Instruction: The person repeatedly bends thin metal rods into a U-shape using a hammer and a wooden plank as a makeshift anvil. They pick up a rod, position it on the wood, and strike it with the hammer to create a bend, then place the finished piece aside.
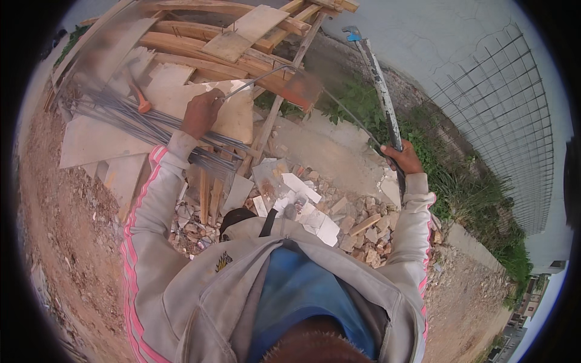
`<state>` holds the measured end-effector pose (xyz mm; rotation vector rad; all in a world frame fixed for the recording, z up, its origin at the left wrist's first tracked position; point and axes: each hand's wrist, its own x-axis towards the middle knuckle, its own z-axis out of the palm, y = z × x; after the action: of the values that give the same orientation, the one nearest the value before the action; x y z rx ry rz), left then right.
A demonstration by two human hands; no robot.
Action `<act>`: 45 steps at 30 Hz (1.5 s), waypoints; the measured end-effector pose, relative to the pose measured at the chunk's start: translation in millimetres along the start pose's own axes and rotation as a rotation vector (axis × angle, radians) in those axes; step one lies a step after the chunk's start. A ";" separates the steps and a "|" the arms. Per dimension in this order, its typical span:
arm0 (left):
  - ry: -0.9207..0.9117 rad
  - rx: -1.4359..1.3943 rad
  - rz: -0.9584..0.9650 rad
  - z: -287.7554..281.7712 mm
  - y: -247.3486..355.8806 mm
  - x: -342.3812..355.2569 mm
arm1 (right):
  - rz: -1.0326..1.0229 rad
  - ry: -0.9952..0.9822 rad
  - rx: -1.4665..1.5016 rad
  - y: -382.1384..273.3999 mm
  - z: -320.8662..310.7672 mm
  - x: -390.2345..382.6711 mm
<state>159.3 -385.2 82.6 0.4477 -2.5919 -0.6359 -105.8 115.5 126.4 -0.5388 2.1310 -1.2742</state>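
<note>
My left hand (200, 115) is closed on a thin grey metal rod (262, 75), which rises in an arc and runs down to my right hand (404, 156). That hand grips a long bar (378, 88) with chipped white and dark paint and a blue hooked head (352, 33), held upright, with the rod against it. Under my left hand a bundle of steel rods (121, 113) lies on pale boards (91, 142). A tool with an orange handle (143, 103) rests on the rods.
Stacked timber (200, 48) fills the upper left. Broken rubble (357, 233) lies around a concrete slab (327, 157) below me. Weeds (466, 199) grow along a pale wall (417, 36) with wire mesh (502, 121) against it. A dirt path (78, 242) runs at left.
</note>
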 end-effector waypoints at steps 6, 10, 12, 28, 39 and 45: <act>0.040 0.138 -0.115 1.4 30.8 -20.8 | 0.057 -0.064 0.076 24.2 -11.1 21.0; 0.085 0.159 -0.116 6.7 31.8 -18.5 | 0.054 -0.046 0.097 46.6 -2.6 24.7; 0.098 0.145 -0.122 11.6 36.0 -14.5 | 0.014 -0.017 0.130 61.1 4.1 22.9; 0.261 0.030 -0.199 -57.8 56.7 -15.3 | 0.039 -0.123 0.560 65.3 39.6 -46.9; 0.493 0.501 -1.088 10.3 25.6 -92.1 | -0.265 -0.418 0.851 56.2 8.1 -41.9; 0.232 0.261 -1.199 -4.9 50.6 -69.1 | -0.251 -0.288 0.742 21.7 14.7 -45.4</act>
<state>210.4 -316.5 88.9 2.0572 -1.9562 -0.5114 -63.1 143.6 114.5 -0.6164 1.2512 -1.8603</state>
